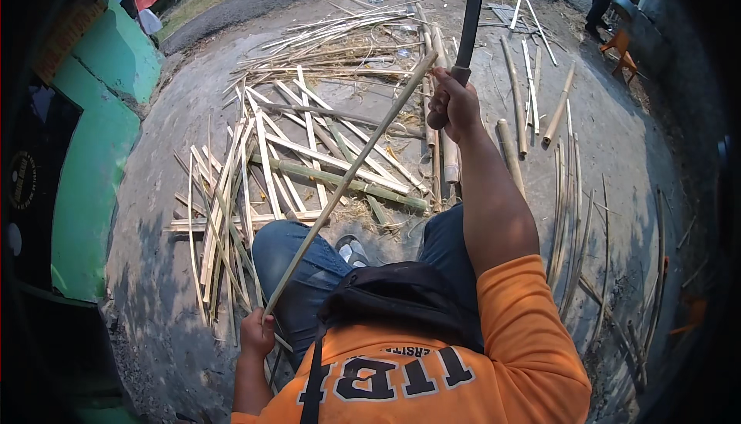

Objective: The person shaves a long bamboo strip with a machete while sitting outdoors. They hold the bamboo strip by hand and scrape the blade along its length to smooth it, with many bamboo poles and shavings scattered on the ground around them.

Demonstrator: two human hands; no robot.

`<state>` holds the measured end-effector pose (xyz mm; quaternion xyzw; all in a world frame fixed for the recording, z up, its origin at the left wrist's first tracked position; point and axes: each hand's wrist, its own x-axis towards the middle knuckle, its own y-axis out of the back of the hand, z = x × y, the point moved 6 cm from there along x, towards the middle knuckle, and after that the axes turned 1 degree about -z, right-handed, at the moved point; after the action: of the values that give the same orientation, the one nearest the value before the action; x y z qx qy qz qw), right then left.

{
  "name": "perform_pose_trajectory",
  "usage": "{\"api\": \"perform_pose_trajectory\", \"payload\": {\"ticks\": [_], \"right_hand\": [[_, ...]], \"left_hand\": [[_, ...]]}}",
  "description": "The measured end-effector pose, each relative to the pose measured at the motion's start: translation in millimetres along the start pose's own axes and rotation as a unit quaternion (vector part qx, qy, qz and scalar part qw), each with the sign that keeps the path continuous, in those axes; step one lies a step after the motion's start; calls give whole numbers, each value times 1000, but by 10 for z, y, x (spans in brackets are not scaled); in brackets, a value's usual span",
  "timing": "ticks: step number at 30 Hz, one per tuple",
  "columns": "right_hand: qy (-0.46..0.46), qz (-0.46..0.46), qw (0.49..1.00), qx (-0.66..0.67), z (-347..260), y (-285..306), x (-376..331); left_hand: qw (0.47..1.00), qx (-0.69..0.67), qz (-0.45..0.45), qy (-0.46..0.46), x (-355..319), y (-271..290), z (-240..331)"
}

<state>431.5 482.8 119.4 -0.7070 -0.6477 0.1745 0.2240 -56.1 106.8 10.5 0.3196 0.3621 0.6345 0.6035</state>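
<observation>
The person wears an orange short-sleeved shirt [494,347] with dark block lettering outlined in white, blue jeans [297,258], a black bag [397,293] on a dark strap, and a grey-and-white shoe [353,251].

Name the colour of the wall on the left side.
Green, seen clearly in the head view: the wall runs along the left edge.

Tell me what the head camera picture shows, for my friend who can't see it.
A person's left hand grips the low end of a long bamboo strip, while the right hand holds a dark blade raised at its far end. Split bamboo lies scattered on concrete ground.
</observation>
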Motion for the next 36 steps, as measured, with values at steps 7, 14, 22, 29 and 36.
{"api": "perform_pose_trajectory", "payload": {"ticks": [7,14,22,29,36], "right_hand": [[15,-2,999,-41,-46,62,28],[0,4,998,-68,-4,68,25],[-20,-11,998,-51,5,72,12],[-18,-10,998,-65,33,61,33],[-43,-13,994,-98,75,34,-13]], "left_hand": [[1000,19,2,3,-31,103,8],[1000,12,11,-5,-21,162,130],[999,29,18,-19,-28,216,83],[999,38,10,-15,-45,177,28],[1000,16,12,-14,-82,188,43]]}}
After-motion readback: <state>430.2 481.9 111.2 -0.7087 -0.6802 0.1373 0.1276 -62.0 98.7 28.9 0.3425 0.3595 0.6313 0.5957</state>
